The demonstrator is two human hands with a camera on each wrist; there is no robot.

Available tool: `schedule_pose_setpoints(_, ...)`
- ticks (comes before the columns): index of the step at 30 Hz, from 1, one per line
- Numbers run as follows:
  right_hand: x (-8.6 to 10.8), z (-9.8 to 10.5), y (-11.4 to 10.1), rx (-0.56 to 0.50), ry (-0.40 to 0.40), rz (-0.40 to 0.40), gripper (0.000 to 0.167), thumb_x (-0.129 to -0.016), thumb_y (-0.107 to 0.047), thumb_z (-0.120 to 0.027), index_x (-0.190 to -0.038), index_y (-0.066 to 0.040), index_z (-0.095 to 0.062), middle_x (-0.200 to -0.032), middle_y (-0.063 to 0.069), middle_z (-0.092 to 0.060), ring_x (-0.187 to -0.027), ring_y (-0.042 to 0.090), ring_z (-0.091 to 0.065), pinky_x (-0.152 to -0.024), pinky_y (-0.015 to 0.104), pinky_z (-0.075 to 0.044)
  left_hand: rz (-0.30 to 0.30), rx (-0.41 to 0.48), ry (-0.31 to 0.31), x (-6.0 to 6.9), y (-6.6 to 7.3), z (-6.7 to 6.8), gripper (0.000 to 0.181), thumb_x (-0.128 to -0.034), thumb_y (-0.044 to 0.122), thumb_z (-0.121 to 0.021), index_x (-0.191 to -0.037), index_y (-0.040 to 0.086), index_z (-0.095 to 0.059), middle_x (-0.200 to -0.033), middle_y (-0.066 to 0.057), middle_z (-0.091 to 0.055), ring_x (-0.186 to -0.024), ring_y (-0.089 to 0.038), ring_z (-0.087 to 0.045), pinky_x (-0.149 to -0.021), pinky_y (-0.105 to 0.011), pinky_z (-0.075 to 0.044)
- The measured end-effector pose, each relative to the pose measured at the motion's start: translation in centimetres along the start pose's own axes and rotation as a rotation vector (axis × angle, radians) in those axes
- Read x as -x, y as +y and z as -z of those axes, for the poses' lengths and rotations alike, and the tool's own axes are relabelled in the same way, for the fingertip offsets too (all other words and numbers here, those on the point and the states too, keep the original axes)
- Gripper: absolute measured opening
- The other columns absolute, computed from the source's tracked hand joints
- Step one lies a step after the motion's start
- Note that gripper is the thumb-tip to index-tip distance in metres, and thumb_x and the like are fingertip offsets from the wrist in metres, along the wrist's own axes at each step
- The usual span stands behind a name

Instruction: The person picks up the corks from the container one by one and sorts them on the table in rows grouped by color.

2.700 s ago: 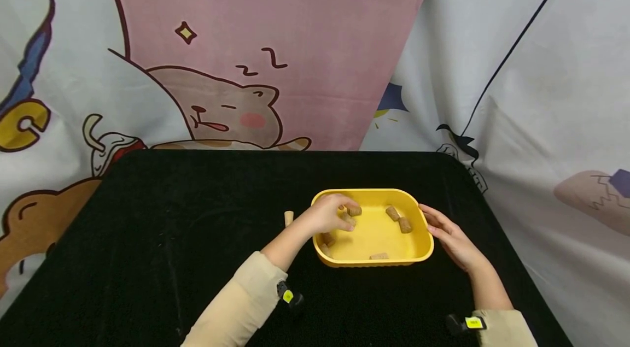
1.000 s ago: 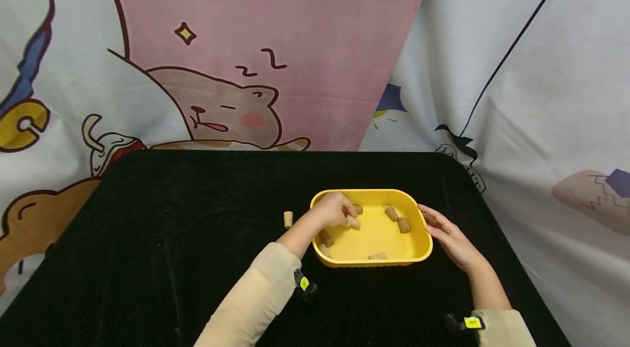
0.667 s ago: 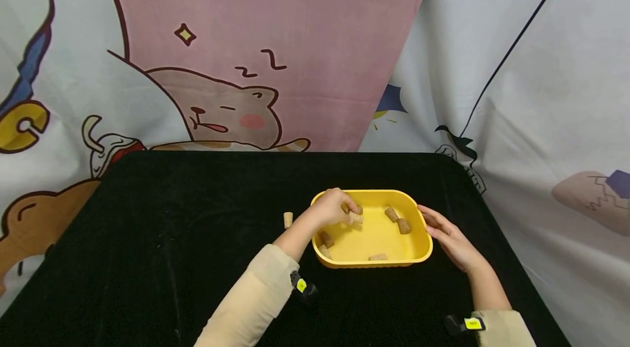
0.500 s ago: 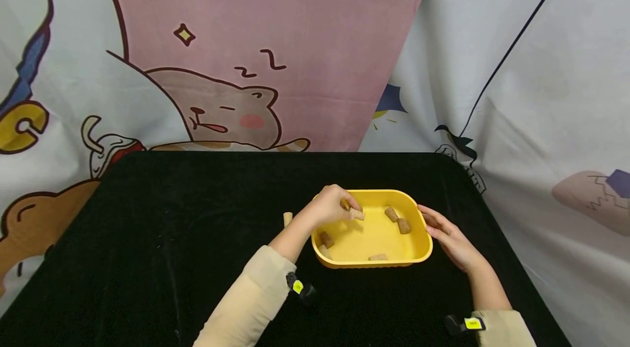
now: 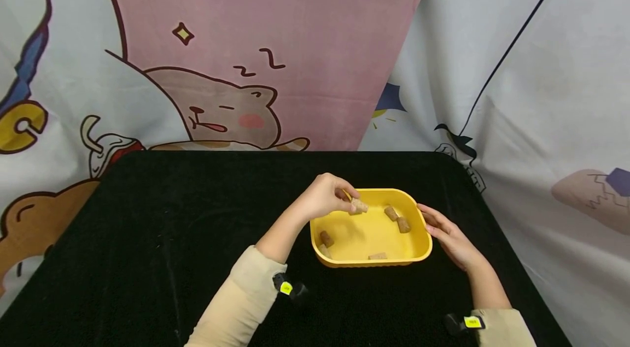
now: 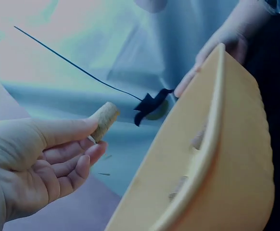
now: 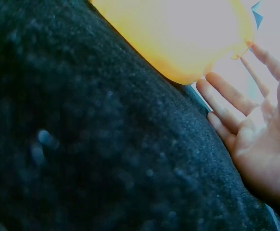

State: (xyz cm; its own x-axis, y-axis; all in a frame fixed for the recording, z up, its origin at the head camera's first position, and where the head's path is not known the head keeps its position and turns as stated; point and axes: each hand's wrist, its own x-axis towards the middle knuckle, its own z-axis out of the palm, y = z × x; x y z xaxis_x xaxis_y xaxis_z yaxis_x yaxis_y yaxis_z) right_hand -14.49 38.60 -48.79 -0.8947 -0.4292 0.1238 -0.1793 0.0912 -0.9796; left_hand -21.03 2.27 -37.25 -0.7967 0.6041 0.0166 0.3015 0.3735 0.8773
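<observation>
My left hand pinches a light tan cork between thumb and fingers, above the back left part of a yellow plastic tub. In the left wrist view this cork sticks out past the thumb tip, apart from the tub. Fairly straight fingers of my right hand touch the tub's right end; the right wrist view shows them spread beside its wall. Several more corks lie inside: two brown corks at the right, a darker cork and a paler cork at the left, one cork along the front wall.
A black cloth covers the table under the tub. Behind and to the right hangs a printed curtain with cartoon animals. My left forearm crosses the cloth just left of the tub.
The left hand took hold of a cork in the tub and lifted it up and slightly back. The left forearm now hides the cork standing on the cloth. My right hand stays put.
</observation>
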Motion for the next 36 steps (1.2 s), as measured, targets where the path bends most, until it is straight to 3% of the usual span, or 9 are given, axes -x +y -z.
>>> schedule_pose_setpoints(8, -0.3, -0.1, -0.1, 0.014, 0.018, -0.03, 0.048, -0.103, -0.004, -0.032, -0.15, -0.004, -0.022, -0.14, -0.007, -0.045, -0.124, 0.008, -0.045, -0.096, 0.021, -0.038, -0.08, 0.001, 0.004, 1.7, 0.7, 2.2, 0.016, -0.0827, 0.009, -0.075, -0.098, 0.01, -0.074, -0.092, 0.004, -0.067, -0.081, -0.014, -0.061, -0.069, -0.026, -0.053)
schedule_pose_setpoints(23, -0.3, 0.0, -0.1, -0.001, 0.013, -0.015, 0.047, -0.103, -0.004, -0.031, -0.149, -0.003, -0.024, -0.14, -0.006, -0.045, -0.124, 0.008, -0.046, -0.096, 0.021, -0.038, -0.193, -0.023, -0.013, 4.5, -0.2, 5.6, 0.017, -0.0857, 0.006, -0.071, -0.102, 0.005, -0.073, -0.101, 0.001, -0.067, -0.082, -0.015, -0.059, -0.072, -0.029, -0.053)
schedule_pose_setpoints(29, -0.2, 0.0, 0.1, 0.003, 0.013, -0.02, 0.047, -0.103, -0.005, -0.031, -0.149, -0.003, -0.023, -0.143, -0.004, -0.044, -0.124, 0.008, -0.046, -0.097, 0.021, -0.037, -0.208, -0.021, -0.035, 5.5, -1.0, 6.7, 0.018, -0.0863, 0.007, -0.071, -0.104, 0.007, -0.073, -0.102, -0.002, -0.067, -0.083, -0.017, -0.059, -0.073, -0.032, -0.052)
schedule_pose_setpoints(36, 0.0, 0.0, 0.1, -0.001, 0.02, -0.03, 0.047, -0.103, -0.006, -0.032, -0.149, -0.003, -0.024, -0.141, -0.005, -0.046, -0.124, 0.008, -0.046, -0.096, 0.022, -0.038, -0.181, 0.027, -0.058, 6.7, -2.4, 8.0, 0.021, -0.0877, 0.004, -0.068, -0.108, 0.004, -0.071, -0.105, -0.004, -0.067, -0.086, -0.02, -0.06, -0.073, -0.034, -0.052)
